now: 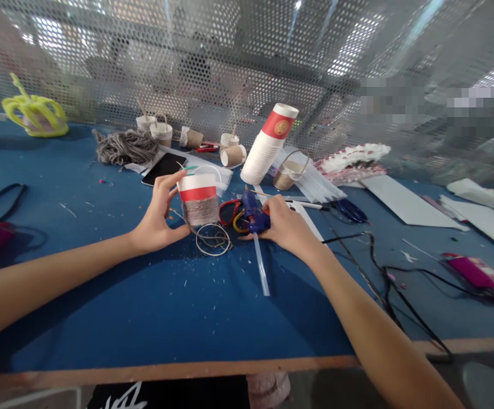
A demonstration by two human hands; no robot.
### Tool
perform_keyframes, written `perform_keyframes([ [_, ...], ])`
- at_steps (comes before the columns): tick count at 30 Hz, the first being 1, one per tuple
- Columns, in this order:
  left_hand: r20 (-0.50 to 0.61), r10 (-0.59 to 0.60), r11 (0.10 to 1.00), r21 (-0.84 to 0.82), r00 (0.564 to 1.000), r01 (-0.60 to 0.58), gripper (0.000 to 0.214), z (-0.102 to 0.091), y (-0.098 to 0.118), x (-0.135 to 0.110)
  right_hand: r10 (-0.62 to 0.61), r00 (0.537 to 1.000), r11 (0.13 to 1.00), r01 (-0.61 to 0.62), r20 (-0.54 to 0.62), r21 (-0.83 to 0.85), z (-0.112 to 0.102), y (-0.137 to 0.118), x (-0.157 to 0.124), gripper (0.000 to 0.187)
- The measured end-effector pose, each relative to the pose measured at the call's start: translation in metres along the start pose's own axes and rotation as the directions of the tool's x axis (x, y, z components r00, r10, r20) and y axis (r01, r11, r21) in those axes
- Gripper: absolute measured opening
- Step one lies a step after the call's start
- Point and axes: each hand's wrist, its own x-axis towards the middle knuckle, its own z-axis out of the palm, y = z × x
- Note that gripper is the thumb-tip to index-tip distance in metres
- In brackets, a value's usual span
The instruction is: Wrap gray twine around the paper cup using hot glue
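My left hand [161,218] is curved around the left side of a paper cup [198,183], fingers at its rim and thumb near its base. The cup is white with a red band, and grey-brown twine [199,211] is wound around its lower part. A loose loop of thin cord [213,240] lies on the table just in front of it. In my right hand [287,224] is a blue hot glue gun [253,211], with a clear glue stick [261,266] protruding from its back toward me. Scissors [229,213] with red and yellow handles lie between cup and gun.
Behind are a leaning stack of paper cups [268,145], small twine-wrapped baskets [287,173], a grey yarn bundle [125,146] and a phone [165,168]. A black cable [372,250] crosses the right side, near a magenta pouch [481,275]. A yellow basket [36,113] stands back left.
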Motion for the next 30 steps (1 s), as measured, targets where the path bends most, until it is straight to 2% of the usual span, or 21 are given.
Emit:
perform_keyframes([
  [2,-0.008,0.037,0.993,0.111,0.999,-0.036,0.09,-0.001,0.001,0.0,-0.113,0.993,0.993,0.114,-0.018,0.026,-0.001,0.017,0.0,0.065],
  [4,0.008,0.062,0.975,0.212,0.998,-0.062,0.092,-0.002,0.004,0.0,-0.222,0.975,0.973,0.22,0.016,0.075,-0.008,0.032,-0.003,0.07],
  [6,0.038,0.068,0.95,0.303,0.997,-0.076,0.094,-0.003,0.008,0.001,-0.259,0.964,0.965,0.254,0.058,0.069,-0.019,0.041,-0.007,0.075],
  [8,0.065,0.072,0.921,0.379,0.995,-0.091,0.095,-0.003,0.012,0.001,-0.297,0.954,0.954,0.295,0.037,0.059,-0.03,0.036,-0.012,0.067],
  [9,0.071,0.077,0.907,0.408,0.994,-0.1,0.095,-0.002,0.014,0.001,-0.322,0.947,0.945,0.322,-0.009,0.053,-0.034,0.028,-0.014,0.06],
  [10,0.073,0.085,0.896,0.431,0.994,-0.108,0.095,-0.001,0.015,0.002,-0.334,0.937,0.94,0.34,-0.106,0.038,-0.036,0.017,-0.016,0.056],
  [11,0.07,0.093,0.886,0.449,0.993,-0.115,0.094,-0.001,0.016,0.001,-0.343,0.908,0.934,0.356,-0.24,0.011,-0.035,0.004,-0.018,0.051],
  [12,0.066,0.097,0.879,0.463,0.993,-0.116,0.094,0.0,0.017,0.001,-0.376,0.86,0.921,0.387,-0.345,-0.038,-0.032,-0.01,-0.021,0.047],
  [13,0.061,0.095,0.873,0.475,0.994,-0.113,0.094,0.0,0.017,0.001,-0.438,0.81,0.895,0.434,-0.39,-0.103,-0.027,-0.024,-0.023,0.044],
  [15,0.053,0.082,0.864,0.493,0.995,-0.097,0.094,0.001,0.018,0.0,-0.591,0.715,0.805,0.548,-0.373,-0.226,-0.015,-0.049,-0.03,0.038],
  [19,0.051,0.073,0.854,0.513,0.996,-0.088,0.094,0.002,0.019,-0.002,-0.704,0.637,0.71,0.637,-0.313,-0.3,0.004,-0.072,-0.038,0.021],
  [21,0.043,0.078,0.849,0.521,0.996,-0.089,0.092,0.003,0.02,-0.003,-0.713,0.63,0.701,0.64,-0.309,-0.314,0.006,-0.072,-0.039,0.022],
  [26,0.025,0.105,0.842,0.53,0.994,-0.102,0.092,0.004,0.02,-0.001,-0.655,0.688,0.755,0.574,-0.312,-0.317,0.0,-0.064,-0.037,0.017],
  [30,0.035,0.139,0.846,0.515,0.99,-0.137,0.089,0.002,0.019,0.0,-0.663,0.665,0.748,0.579,-0.343,-0.324,-0.003,-0.061,-0.037,0.011],
])
